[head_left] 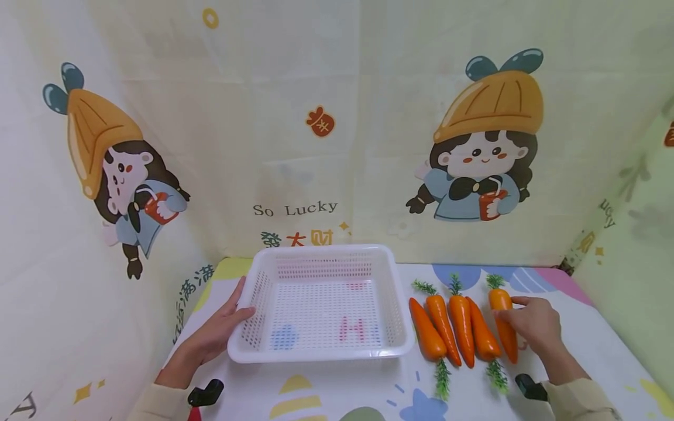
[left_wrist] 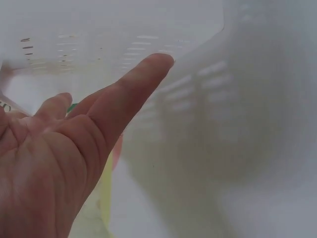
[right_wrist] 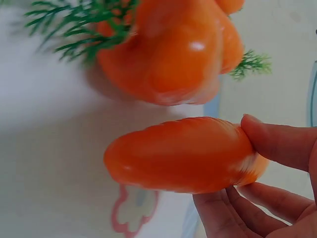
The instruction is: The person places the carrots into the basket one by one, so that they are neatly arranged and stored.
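The right hand (head_left: 538, 323) pinches the rightmost carrot (head_left: 500, 300) between thumb and fingers, leafy top pointing far, beside four other carrots (head_left: 460, 316) on the worktop (head_left: 239, 389). Left of them, the left hand (head_left: 215, 332), digits extended, touches the white basket's (head_left: 322, 355) left side.

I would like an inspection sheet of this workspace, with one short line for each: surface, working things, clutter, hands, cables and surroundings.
Surface: white table with coloured prints.
Job's things: perforated white basket; five orange carrots with green leaves, side by side to its right.
Clutter: nothing seen.
Grippers: left hand rests against the basket's left side; right hand pinches the rightmost carrot.
Cables: nothing seen.
Surroundings: printed cloth behind and on both sides.
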Tool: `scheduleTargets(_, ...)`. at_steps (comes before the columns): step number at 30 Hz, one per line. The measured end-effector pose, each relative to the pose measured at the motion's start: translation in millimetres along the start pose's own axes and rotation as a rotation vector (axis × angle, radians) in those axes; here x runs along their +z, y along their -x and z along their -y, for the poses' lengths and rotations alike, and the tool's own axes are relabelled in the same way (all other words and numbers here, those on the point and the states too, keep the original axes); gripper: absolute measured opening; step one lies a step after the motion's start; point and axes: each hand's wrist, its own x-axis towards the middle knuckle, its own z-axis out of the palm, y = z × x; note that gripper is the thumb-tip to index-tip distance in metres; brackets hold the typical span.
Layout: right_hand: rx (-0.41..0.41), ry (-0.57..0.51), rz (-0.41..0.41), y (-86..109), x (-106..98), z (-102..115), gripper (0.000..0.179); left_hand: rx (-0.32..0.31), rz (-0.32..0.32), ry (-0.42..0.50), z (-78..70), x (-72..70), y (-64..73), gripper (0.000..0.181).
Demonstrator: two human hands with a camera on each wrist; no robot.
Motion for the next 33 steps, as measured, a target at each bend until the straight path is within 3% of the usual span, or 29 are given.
scheduleTargets(7, -0.065, 0.019, 0.029, 0.0, -8.6, 12.6, 0.073, 0.024, 0.038, -0.009, 1.4, -2.3, -1.4, 0.083)
scheduleTargets(15, -0.132, -0.011, 0.066, 5.9, -12.3, 33.9, 0.074, 0.012, 0.037, -0.022, 1.3, -2.5, -2.8, 0.082)
scheduleTargets(33, -0.222, -0.055, 0.101, 15.9, -1.8, 85.4, 0.068, 0.018, 0.03, -0.03, 1.7, -2.5, -2.3, 0.082)
